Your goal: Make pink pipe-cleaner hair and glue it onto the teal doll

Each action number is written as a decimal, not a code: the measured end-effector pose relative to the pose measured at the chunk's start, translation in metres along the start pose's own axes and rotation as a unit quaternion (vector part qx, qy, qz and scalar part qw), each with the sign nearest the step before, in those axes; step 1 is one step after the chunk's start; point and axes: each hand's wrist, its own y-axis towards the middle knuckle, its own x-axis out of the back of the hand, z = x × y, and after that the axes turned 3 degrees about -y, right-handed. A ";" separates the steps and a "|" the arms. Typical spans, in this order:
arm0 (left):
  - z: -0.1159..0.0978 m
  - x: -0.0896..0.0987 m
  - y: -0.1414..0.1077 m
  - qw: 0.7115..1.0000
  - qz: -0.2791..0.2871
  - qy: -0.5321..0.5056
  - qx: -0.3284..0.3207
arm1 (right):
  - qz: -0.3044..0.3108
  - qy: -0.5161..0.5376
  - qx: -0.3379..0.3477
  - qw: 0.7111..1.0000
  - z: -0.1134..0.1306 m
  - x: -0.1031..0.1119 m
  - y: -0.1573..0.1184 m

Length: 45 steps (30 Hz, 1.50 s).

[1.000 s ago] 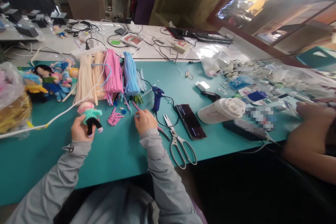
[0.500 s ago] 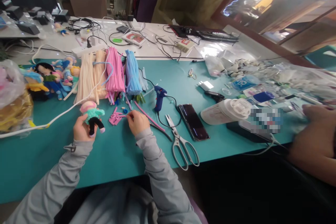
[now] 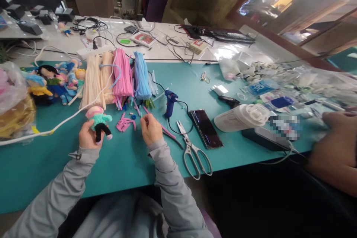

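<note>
A small fuzzy doll (image 3: 99, 122) with a pink head, mint top and black legs is held in my left hand (image 3: 87, 135). To its right, several short pink pieces (image 3: 124, 123) lie loose on the green mat (image 3: 119, 163). My right hand (image 3: 151, 130) is closed just right of these pieces, above the mat; whatever its fingertips pinch is too small to name. Long pink and dark strips (image 3: 169, 132) run beside and partly behind that hand. Bundles of cream (image 3: 93, 78), pink (image 3: 123, 74) and blue stems (image 3: 141, 76) lie beyond both hands.
Open scissors (image 3: 192, 152), a blue glue gun (image 3: 169, 103), a phone (image 3: 206, 129) and a white cup (image 3: 237, 118) stand or lie to the right. Finished dolls (image 3: 52, 81) and a plastic bag (image 3: 13, 104) are at left. Another person's arm (image 3: 334, 152) rests at far right.
My right hand has moved a little to the right, away from the short pink pieces. My left hand still holds the doll in nearly the same place.
</note>
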 end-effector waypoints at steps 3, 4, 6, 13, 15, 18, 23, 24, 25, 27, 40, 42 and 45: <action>0.000 0.001 0.002 1.000 -0.003 -0.002 -0.006 | -0.010 0.036 -0.016 0.999 -0.003 0.013 -0.006; 0.001 0.002 0.003 1.000 -0.002 -0.002 -0.009 | -0.010 0.046 -0.022 0.999 -0.004 0.019 -0.011; 0.001 0.003 0.005 1.000 0.000 -0.002 -0.013 | -0.013 0.062 -0.034 0.997 -0.008 0.033 -0.023; -0.002 -0.001 0.000 1.000 -0.008 -0.007 0.001 | -0.088 0.005 -0.112 0.990 -0.068 0.102 -0.091; -0.003 -0.003 -0.002 1.000 -0.012 -0.005 0.003 | -0.112 -0.027 -0.162 0.980 -0.096 0.121 -0.112; -0.004 -0.005 -0.002 1.000 -0.019 -0.010 0.008 | -0.135 -0.089 -0.210 0.964 -0.131 0.145 -0.137; -0.002 -0.006 0.002 1.000 -0.020 0.002 0.003 | -0.191 -0.147 -0.126 0.962 -0.132 0.149 -0.140; -0.002 -0.006 0.004 1.000 -0.011 0.013 -0.006 | -0.205 -0.146 -0.107 0.962 -0.122 0.143 -0.134; -0.002 -0.006 0.005 0.999 0.002 0.029 -0.019 | -0.218 -0.136 -0.088 0.962 -0.110 0.135 -0.126; -0.002 -0.005 0.007 0.996 0.030 0.063 -0.051 | -0.141 -0.089 -0.028 0.986 -0.082 0.113 -0.109; -0.012 0.013 0.031 0.922 0.070 0.331 -0.186 | 0.198 -0.137 0.016 0.970 0.045 -0.001 -0.035; -0.016 0.016 0.034 0.891 0.062 0.388 -0.226 | 0.205 -0.150 0.009 0.967 0.051 -0.004 -0.029; -0.020 0.019 0.033 0.849 0.059 0.453 -0.265 | 0.210 -0.167 0.010 0.963 0.054 -0.008 -0.024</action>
